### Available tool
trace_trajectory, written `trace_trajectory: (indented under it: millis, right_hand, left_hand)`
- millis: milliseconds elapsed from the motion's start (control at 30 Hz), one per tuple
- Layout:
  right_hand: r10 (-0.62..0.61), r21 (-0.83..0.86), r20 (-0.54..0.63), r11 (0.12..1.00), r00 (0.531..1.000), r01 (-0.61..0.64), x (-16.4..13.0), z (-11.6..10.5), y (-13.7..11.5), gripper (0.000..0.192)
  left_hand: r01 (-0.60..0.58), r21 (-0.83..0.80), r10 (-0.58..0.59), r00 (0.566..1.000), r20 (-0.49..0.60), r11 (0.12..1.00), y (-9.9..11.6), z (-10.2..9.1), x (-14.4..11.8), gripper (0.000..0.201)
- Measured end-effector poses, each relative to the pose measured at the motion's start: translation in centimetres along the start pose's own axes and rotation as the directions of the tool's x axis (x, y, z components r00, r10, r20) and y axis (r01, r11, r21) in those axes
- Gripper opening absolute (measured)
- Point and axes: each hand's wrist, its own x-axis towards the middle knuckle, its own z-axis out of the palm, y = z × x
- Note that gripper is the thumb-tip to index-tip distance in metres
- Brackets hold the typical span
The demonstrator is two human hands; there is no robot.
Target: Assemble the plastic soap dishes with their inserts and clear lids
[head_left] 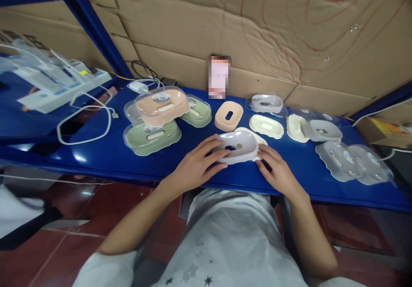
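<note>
My left hand (202, 160) grips the left end of a light grey oval soap dish (247, 151) with a slot in its floor, fingers over the rim and thumb low on the near side. The dish is above a cream wavy-edged tray (262, 141), which it partly covers. My right hand (275, 166) has its fingers curled at the tray's right edge, close to the dish's right end; the exact fingertip contact is partly hidden. Just behind stand a peach dish (228, 115) and another cream tray (266, 126).
Green (151, 138) and peach soap dishes (164, 106) with clear lids lie at left. Grey dishes (323, 130), clear-lidded trays (339, 160) and a cream tray (296, 128) stand at right. A phone (219, 76) leans on the cardboard; a power strip (64, 91) and white cable (80, 141) lie left.
</note>
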Motion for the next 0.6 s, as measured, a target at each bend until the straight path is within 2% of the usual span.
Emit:
trace_trajectory:
  millis: [67,167,267,333,433,600]
  right_hand:
    - [-0.076,0.083,0.022,0.994,0.997,0.074,-0.17,-0.19,-0.35,0.025]
    - [-0.069,0.097,-0.053,0.993,0.996,0.074,-0.50,-0.52,-0.78,0.024]
    - [-0.009,0.099,-0.134,0.995,0.991,0.022,-0.58,-0.53,-0.75,0.047]
    - [0.013,0.109,-0.112,0.994,0.994,-0.001,-0.51,-0.37,-0.63,0.068]
    - [0.038,0.121,0.001,0.992,0.999,-0.038,-0.49,-0.08,-0.56,0.091]
    - [0.006,0.259,-0.006,0.966,1.000,-0.004,-0.80,-0.01,-0.58,0.085]
  left_hand:
    - [-0.018,-0.013,0.019,1.000,0.009,1.000,0.00,0.02,0.00,0.034]
    - [-0.031,-0.039,0.032,0.999,0.041,0.999,0.01,0.00,0.01,0.035]
    - [-0.028,-0.055,0.031,0.997,0.064,0.998,0.11,-0.12,0.07,0.036]
    - [-0.039,-0.054,0.043,0.996,0.077,0.998,0.21,-0.21,0.16,0.035]
    - [-0.045,-0.054,0.050,0.994,0.096,0.997,0.34,-0.28,0.29,0.034]
    - [-0.008,-0.063,0.016,0.992,0.128,0.998,0.21,0.02,0.28,0.035]
